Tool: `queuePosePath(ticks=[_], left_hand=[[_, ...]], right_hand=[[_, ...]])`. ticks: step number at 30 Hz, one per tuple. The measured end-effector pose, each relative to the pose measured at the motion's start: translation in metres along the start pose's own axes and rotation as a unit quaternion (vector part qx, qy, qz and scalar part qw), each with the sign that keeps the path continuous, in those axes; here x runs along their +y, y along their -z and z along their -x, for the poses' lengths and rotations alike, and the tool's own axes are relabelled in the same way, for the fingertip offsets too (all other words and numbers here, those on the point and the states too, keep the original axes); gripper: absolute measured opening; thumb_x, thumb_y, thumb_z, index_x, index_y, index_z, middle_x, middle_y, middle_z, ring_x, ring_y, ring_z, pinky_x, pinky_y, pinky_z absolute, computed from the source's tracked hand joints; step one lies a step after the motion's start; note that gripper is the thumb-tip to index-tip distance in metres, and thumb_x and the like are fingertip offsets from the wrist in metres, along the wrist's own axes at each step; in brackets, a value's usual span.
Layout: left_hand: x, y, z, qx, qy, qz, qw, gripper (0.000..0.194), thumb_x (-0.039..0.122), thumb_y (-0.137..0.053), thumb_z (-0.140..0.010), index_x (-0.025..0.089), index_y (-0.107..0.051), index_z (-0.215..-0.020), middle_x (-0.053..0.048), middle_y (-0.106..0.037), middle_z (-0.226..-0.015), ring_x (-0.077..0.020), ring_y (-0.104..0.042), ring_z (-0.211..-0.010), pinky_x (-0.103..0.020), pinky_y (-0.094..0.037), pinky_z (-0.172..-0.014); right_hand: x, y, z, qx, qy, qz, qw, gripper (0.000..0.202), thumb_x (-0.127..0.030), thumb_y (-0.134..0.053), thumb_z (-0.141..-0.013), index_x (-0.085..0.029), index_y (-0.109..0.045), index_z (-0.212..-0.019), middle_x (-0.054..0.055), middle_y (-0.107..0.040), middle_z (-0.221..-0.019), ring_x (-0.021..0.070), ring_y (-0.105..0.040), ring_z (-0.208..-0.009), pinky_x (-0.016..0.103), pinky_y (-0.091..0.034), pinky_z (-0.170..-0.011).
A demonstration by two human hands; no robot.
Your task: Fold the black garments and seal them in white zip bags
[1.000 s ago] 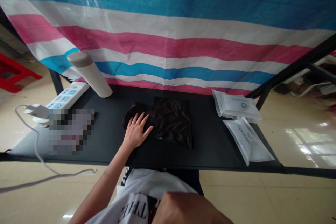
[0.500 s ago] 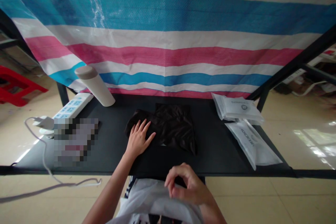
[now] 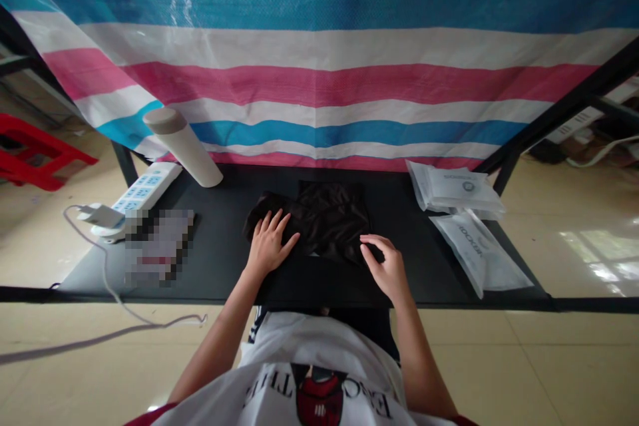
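A crumpled black cloth item (image 3: 332, 219) with a slight sheen lies on the black tabletop in front of me; its exact kind does not show. My left hand (image 3: 269, 243) rests flat on the cloth's left part, fingers spread and thumb pointing right. At the cloth's right edge is my right hand (image 3: 389, 266), its fingers curved and the thumb a little apart from them. No fold of cloth is visibly gripped there, and whether the fingertips touch the fabric is hard to make out.
Packets in frosted plastic bags (image 3: 462, 190) lie at the right, one bag (image 3: 476, 249) nearer me. At the left are a white bottle (image 3: 187, 150), a power strip (image 3: 144, 193) with a plugged-in charger (image 3: 102, 215), and a blurred-out object (image 3: 162, 246). A striped sheet (image 3: 319, 86) hangs behind the table.
My right hand has risen from near my lap, over the table's front edge, to the right side of the cloth. My left hand stays on the cloth. The view has tilted slightly down.
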State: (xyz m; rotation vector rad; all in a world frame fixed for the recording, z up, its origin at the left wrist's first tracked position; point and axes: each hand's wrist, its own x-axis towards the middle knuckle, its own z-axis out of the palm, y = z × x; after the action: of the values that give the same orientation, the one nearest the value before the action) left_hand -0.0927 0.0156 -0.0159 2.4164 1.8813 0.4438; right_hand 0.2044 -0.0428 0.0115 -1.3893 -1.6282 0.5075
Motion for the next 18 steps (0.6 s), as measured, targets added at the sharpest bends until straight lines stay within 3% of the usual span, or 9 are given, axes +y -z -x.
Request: queuePosePath(ticks=[8,18], left_hand=[[0.003,0.002,0.001,-0.005,0.001,0.001,1.000,0.061,0.056,-0.042,-0.093,0.022,-0.043,-0.144,-0.009,-0.038,-0.153,-0.0349,-0.029,-0.143,-0.053,-0.027,-0.114],[0.005,0.002,0.002,0.004,0.000,-0.006,1.000,0.060,0.053,-0.041,-0.094,0.019,-0.043,-0.143,-0.011,-0.039,-0.152,-0.0346,-0.031,-0.142,-0.052,-0.027,-0.114]], right_hand=[[0.013,-0.010,-0.010,-0.018,0.038,0.072,0.997,0.021,-0.035,-0.056,-0.090,-0.022,-0.070,-0.098,0.010,-0.070,-0.109,0.0254,-0.062,-0.109,0.044,-0.048,-0.099],[0.030,-0.014,0.007,-0.075,0.059,0.156,0.983,0.036,-0.034,-0.057,-0.088,-0.022,-0.063,-0.121,0.008,-0.060,-0.134,0.0281,-0.046,-0.133,0.048,-0.040,-0.108]])
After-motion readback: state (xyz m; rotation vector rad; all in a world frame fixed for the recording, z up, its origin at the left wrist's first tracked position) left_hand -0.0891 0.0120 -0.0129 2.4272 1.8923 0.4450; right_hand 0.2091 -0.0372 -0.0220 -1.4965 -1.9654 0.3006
